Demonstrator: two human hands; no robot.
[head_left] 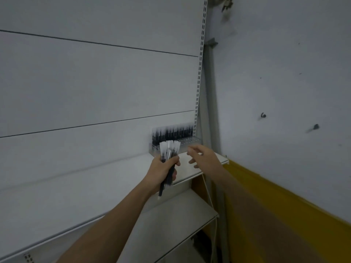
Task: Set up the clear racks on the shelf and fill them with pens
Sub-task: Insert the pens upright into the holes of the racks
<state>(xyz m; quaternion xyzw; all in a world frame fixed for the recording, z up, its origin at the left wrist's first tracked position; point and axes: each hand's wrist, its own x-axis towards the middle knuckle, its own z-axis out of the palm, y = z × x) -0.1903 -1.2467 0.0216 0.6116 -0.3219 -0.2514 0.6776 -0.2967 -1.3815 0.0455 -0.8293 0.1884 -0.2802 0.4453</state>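
Head view: left hand (pixel 164 170) grip clenches black, clear-capped pens (pixel 168 158); right hand (pixel 202 155) grip released.

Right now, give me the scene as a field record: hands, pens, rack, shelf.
left hand: grips a bundle of pens, clear caps up
right hand: open, empty, fingers spread, beside the bundle
clear rack: on the shelf's right end, back rows filled with dark pens, front holes empty
shelf: white, against the white back panel
lower shelf: white, below
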